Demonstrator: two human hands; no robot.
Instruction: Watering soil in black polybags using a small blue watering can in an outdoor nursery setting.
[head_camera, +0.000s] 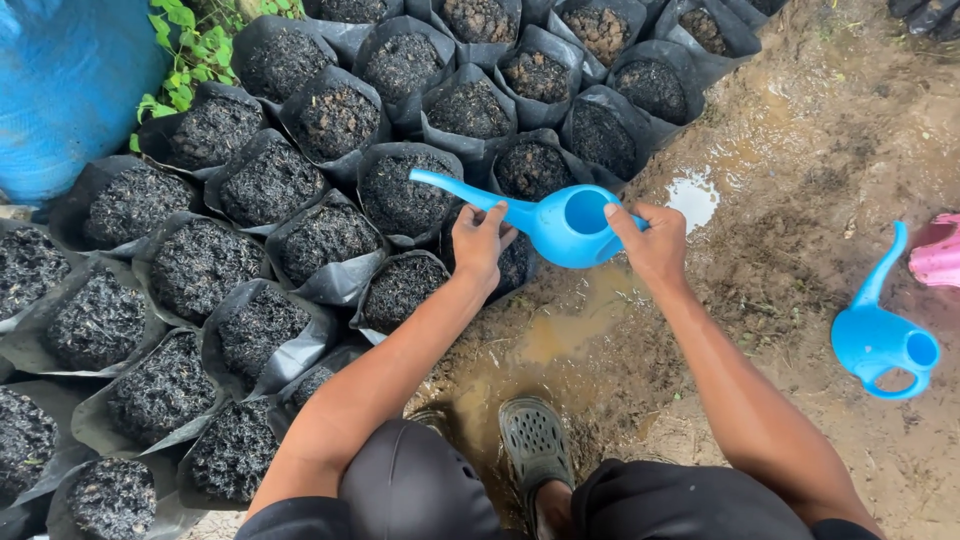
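Above the black soil-filled grow bags (400, 195), both hands, left (478, 243) and right (652, 245), close fingers around a blue watering can (560, 225); tipping too sharply could wash soil out onto muddy ground (800, 150).

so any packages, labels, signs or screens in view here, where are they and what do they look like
No labels, signs or screens show.
Black plastic grow bags: soft round sacks of dark soil, packed in rows left and top.
Blue drum or sack: top left corner, big, rounded; which it is cannot be told.
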